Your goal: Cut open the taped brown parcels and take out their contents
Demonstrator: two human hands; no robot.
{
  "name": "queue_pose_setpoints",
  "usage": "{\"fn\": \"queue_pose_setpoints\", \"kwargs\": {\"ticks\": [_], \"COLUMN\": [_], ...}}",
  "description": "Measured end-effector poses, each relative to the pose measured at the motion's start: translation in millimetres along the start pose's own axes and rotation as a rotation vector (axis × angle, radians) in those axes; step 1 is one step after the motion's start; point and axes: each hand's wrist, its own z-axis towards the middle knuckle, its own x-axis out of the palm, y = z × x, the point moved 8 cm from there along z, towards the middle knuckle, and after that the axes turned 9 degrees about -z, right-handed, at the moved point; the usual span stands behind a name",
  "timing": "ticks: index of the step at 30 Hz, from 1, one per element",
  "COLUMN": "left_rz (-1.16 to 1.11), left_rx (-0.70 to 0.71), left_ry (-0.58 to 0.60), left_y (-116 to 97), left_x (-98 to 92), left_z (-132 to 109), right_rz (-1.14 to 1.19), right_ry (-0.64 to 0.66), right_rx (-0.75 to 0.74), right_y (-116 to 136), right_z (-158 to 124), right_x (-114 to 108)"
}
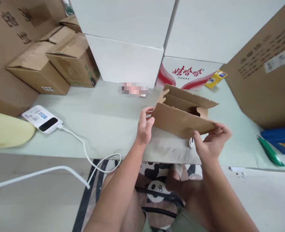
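Cardboard box (178, 120) on the pale table (108, 124) looks light, stiffish but bendy up top, so I'd hold its 2 ends, where my right hand (212, 140) pinches a corner and my left hand (145, 127) half-curls, grip unclear.

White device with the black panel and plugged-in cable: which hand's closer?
Left. The left hand is right of the white device, at the cardboard box's left end; the right hand is farther right, gripping the box's near right corner.
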Motion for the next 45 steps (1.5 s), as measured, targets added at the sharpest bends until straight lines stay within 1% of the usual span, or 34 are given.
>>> {"fn": "queue_pose_setpoints", "kwargs": {"ticks": [2,5,6,8,11,13,15,17,20,22,24,26,28,31,33,35,37,39,41,45], "left_rz": [0.044,0.104,0.109,0.110,0.172,0.283,0.384,0.427,0.406,0.362,0.282,0.192,0.136,0.112,0.122,0.164,0.239,0.325,0.395,0.427], "left_rx": [0.077,0.193,0.233,0.305,0.372,0.393,0.393,0.373,0.324,0.278,0.231,0.188,0.149,0.121,0.144,0.202,0.274,0.315,0.325,0.310], "left_ry": [0.030,0.047,0.051,0.060,0.069,0.119,0.192,0.225,0.164,0.110,0.042,-0.003,0.008,0.080,0.099,0.090,0.101,0.147,0.180,0.167], "left_y": [0,-2,-4,-10,-22,-30,-35,-38,-37,-31,-23,-14,-6,1,-1,-7,-15,-22,-27,-29], "left_x": [4.6,9.0,10.3,13.0,19.2,29.3,41.1,47.9,45.9,41.0,33.3,26.2,22.9,23.5,23.3,22.8,25.4,31.3,35.4,31.7], "left_z": [0,2,2,2,-2,-7,-13,-19,-24,-25,-24,-21,-19,-17,-17,-17,-17,-16,-16,-13], "right_rz": [0.097,0.034,0.010,0.021,0.181,0.282,0.314,0.284,0.199,0.158,0.183,0.255,0.310,0.313,0.311,0.311,0.304,0.299,0.302,0.349], "right_ry": [-0.014,0.056,0.082,0.128,0.150,0.153,0.150,0.125,0.017,-0.019,0.029,0.111,0.177,0.243,0.303,0.329,0.298,0.256,0.246,0.233], "right_rx": [0.064,0.158,0.157,0.103,0.018,0.011,0.033,0.052,0.076,0.156,0.256,0.304,0.297,0.231,0.219,0.229,0.234,0.239,0.255,0.267], "right_y": [-13,-31,-33,-33,-30,-32,-34,-35,-36,-44,-58,-69,-74,-72,-68,-64,-61,-58,-58,-63], "right_z": [2,8,9,7,-1,-7,-10,-10,-4,-1,0,3,8,19,23,22,18,15,11,9], "right_x": [-2,-4,-6,-10,-21,-28,-32,-34,-37,-34,-23,-11,-5,-3,0,2,0,-4,-5,-4]}}
